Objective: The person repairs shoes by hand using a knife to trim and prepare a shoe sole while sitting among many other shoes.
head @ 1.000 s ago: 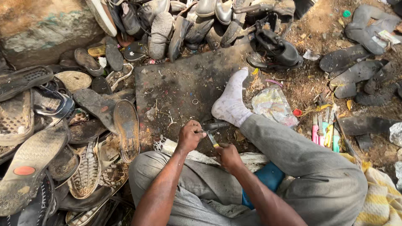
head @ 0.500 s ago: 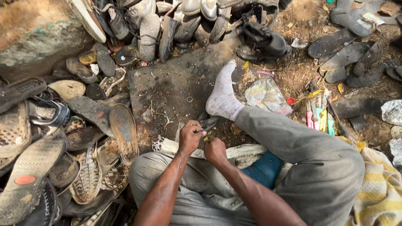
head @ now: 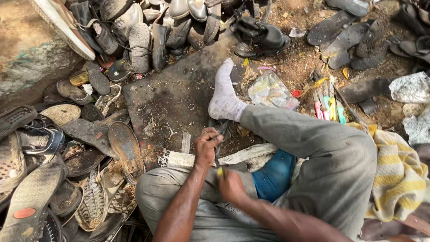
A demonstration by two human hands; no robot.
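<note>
Dark shoe piece (head: 220,130): lies on the dark work slab (head: 170,96), just beside the white-socked foot (head: 224,96). Left hand (head: 206,145) is closed around its near end. Right hand (head: 231,184) is clenched on a yellow-handled tool (head: 220,171), directly below the left hand.
</note>
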